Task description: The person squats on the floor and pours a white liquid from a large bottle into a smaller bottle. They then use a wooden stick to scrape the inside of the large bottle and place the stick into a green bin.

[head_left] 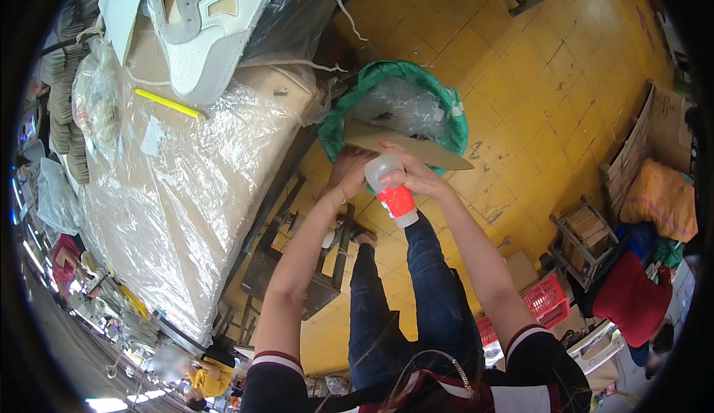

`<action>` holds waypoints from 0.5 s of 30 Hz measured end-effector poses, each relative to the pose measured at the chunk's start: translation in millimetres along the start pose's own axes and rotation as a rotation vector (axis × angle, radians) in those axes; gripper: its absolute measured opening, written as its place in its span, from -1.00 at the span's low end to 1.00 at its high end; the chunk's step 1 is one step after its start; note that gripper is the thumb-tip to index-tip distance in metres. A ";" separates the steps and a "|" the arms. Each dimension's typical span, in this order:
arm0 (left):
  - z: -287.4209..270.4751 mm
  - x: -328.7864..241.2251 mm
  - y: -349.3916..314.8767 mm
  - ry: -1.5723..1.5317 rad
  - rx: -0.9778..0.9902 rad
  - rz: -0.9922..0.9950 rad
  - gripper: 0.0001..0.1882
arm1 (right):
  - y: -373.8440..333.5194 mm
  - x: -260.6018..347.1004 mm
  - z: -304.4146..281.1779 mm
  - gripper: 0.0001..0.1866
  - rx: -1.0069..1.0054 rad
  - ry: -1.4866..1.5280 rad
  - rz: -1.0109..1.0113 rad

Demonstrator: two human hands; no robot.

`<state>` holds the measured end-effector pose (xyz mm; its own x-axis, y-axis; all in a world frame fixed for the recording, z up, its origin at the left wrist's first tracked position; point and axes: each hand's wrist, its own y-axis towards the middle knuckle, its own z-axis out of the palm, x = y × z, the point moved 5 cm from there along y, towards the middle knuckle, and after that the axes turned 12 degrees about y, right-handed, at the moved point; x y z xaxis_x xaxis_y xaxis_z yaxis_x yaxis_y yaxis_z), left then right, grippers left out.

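My right hand is closed around a translucent plastic bottle with a red label, which is tilted. Close beside it, my left hand has its fingers bent inward, and whatever they grip is hidden. Beyond both hands lies a flat tan piece of cardboard, its edge touching or very near the fingers. It crosses the mouth of a green sack-lined bin. Crumpled clear plastic fills the bin behind the cardboard.
On the left, a plastic-covered table carries a white shoe, a yellow pencil and stacked grey pieces. A wooden stool, a red crate and an orange sack stand right. Another person in yellow is at lower left.
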<state>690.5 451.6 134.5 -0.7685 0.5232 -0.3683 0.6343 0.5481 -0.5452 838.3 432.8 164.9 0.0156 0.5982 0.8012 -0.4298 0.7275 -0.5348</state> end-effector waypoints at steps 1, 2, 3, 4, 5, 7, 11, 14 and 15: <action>-8.6 13.9 -2.2 -0.160 -0.158 -0.203 -0.62 | -1.3 -4.4 -3.3 -0.15 -0.035 0.058 0.052; -17.9 34.4 -9.0 -0.320 -0.316 -0.410 -0.65 | -5.0 -7.8 -6.4 -0.19 -0.040 0.103 0.092; -22.2 56.3 -20.5 -0.473 -0.389 -0.656 -0.69 | -8.2 -10.6 -8.2 -0.23 -0.044 0.150 0.130; -35.5 74.0 -24.4 -0.525 -0.459 -0.647 -0.69 | -12.6 -11.7 -7.5 -0.26 -0.042 0.200 0.134; -43.1 87.4 -30.5 -0.581 -0.448 -0.683 -0.70 | -18.7 -13.0 -5.8 -0.30 -0.034 0.245 0.145; -60.0 73.8 -39.6 -0.358 -0.420 -0.390 -0.58 | -21.8 -12.2 -2.0 -0.33 -0.030 0.269 0.114; -74.3 21.4 -48.7 0.182 -0.438 0.114 -0.54 | -8.9 -4.2 6.4 -0.28 0.003 0.205 -0.008; -62.1 13.7 -29.8 -0.025 -0.400 0.093 -0.60 | -5.2 -1.3 7.5 -0.28 0.050 0.101 -0.052; -58.7 18.0 -22.0 -0.137 -0.407 0.105 -0.64 | -5.6 -0.4 6.9 -0.29 0.059 0.060 -0.068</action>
<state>667.6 487.2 184.1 -0.6845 0.5139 -0.5171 0.6698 0.7232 -0.1680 834.5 426.2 169.5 0.0997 0.5687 0.8165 -0.4781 0.7470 -0.4619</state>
